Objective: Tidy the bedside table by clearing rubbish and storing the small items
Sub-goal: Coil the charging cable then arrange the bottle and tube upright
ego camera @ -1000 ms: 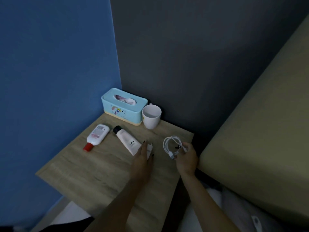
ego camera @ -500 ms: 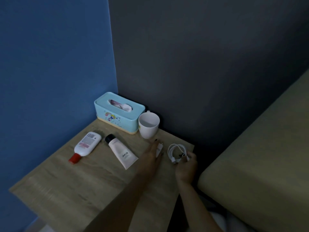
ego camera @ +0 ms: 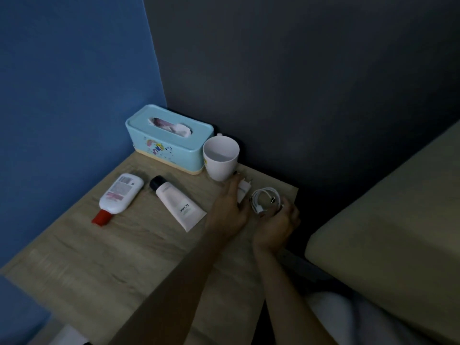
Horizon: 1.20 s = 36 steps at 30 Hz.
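The coiled white cable (ego camera: 265, 199) sits at the table's (ego camera: 104, 265) right rear corner, w/ the right hand (ego camera: 276, 222) curled round its near side, fingers closed on the loops. Just left, touching or nearly so, the white charger plug (ego camera: 243, 189) lies w/ its long axis running away toward the mug (ego camera: 220, 158), prongs at the far end. The left hand (ego camera: 230, 210) rests on it, fingers fairly flat; whether it's actually gripped is hard to tell in this dim light. 2 tubes lie further left, untouched.

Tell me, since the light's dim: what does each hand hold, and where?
Left hand grips the charger by its body; right hand pinches the coiled cable at its near edge.
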Each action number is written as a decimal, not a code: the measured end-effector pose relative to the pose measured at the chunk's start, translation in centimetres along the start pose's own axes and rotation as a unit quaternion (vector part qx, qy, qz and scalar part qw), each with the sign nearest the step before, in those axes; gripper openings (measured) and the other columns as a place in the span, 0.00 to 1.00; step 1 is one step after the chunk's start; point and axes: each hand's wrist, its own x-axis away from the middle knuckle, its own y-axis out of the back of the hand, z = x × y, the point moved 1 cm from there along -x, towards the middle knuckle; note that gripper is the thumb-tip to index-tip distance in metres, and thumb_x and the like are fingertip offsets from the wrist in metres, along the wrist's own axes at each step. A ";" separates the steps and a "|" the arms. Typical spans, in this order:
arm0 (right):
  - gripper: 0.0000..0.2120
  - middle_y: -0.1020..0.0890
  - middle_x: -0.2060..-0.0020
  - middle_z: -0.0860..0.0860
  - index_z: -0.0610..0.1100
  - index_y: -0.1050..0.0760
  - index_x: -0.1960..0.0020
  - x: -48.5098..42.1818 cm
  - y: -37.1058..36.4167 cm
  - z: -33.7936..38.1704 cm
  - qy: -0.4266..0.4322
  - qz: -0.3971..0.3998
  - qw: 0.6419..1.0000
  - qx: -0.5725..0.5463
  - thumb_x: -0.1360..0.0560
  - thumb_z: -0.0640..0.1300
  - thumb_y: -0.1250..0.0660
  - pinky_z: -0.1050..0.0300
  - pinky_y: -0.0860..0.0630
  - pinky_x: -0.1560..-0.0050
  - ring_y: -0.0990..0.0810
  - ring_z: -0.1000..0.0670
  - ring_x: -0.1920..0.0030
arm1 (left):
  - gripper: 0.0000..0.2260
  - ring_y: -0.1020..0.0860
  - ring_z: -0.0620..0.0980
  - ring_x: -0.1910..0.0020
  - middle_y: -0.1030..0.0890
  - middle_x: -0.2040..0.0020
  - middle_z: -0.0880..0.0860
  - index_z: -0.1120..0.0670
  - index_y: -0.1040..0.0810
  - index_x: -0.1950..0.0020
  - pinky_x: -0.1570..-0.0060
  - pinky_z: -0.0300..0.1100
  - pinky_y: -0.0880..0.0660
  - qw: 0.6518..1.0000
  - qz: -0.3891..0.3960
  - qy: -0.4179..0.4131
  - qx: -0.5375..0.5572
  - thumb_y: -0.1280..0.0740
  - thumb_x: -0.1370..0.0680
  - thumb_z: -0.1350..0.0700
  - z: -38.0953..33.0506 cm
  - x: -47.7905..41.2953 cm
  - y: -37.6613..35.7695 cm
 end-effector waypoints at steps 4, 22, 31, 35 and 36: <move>0.14 0.23 0.39 0.41 0.41 0.23 0.40 0.3 0.3 -0.1 0.038 -0.003 0.999 0.036 0.23 0.38 0.40 0.51 0.34 0.44 0.28 0.38 0.44 | 0.31 0.21 0.57 0.45 0.29 0.29 0.55 0.51 0.43 0.23 0.44 0.47 0.24 1.000 -0.001 0.001 -0.013 0.36 0.24 0.59 0.2 0.2 -0.1; 0.18 0.34 0.27 0.52 0.55 0.27 0.34 -0.1 -0.1 -1.5 0.010 0.067 0.991 0.117 0.23 0.45 0.39 0.42 0.44 0.32 0.43 0.44 0.25 | 0.31 0.21 0.57 0.45 0.28 0.29 0.55 0.51 0.42 0.23 0.44 0.49 0.24 0.999 -0.022 -0.013 -0.025 0.35 0.25 0.60 0.7 -0.3 -0.5; 0.23 0.30 0.29 0.44 0.44 0.27 0.34 0.3 0.1 -0.6 0.113 0.025 0.988 0.099 0.24 0.48 0.49 0.37 0.47 0.28 0.38 0.42 0.26 | 0.28 0.31 0.53 0.29 0.34 0.25 0.56 0.55 0.42 0.23 0.31 0.45 0.33 0.998 -0.036 -0.047 -0.018 0.37 0.21 0.54 -0.7 1.6 0.1; 0.16 0.23 0.37 0.45 0.45 0.23 0.39 1.4 0.5 0.2 0.272 0.047 0.954 0.116 0.23 0.46 0.43 0.43 0.46 0.28 0.30 0.42 0.32 | 0.23 0.31 0.51 0.30 0.29 0.29 0.56 0.56 0.35 0.27 0.31 0.41 0.35 0.994 -0.075 -0.073 -0.044 0.37 0.21 0.57 -0.5 4.2 2.3; 0.15 0.21 0.39 0.44 0.44 0.23 0.40 1.7 0.6 0.4 0.318 0.063 0.939 0.115 0.24 0.45 0.42 0.43 0.42 0.30 0.29 0.42 0.34 | 0.21 0.29 0.50 0.32 0.26 0.31 0.55 0.56 0.32 0.29 0.33 0.39 0.35 0.991 -0.080 -0.079 -0.071 0.37 0.21 0.56 -0.3 5.1 3.5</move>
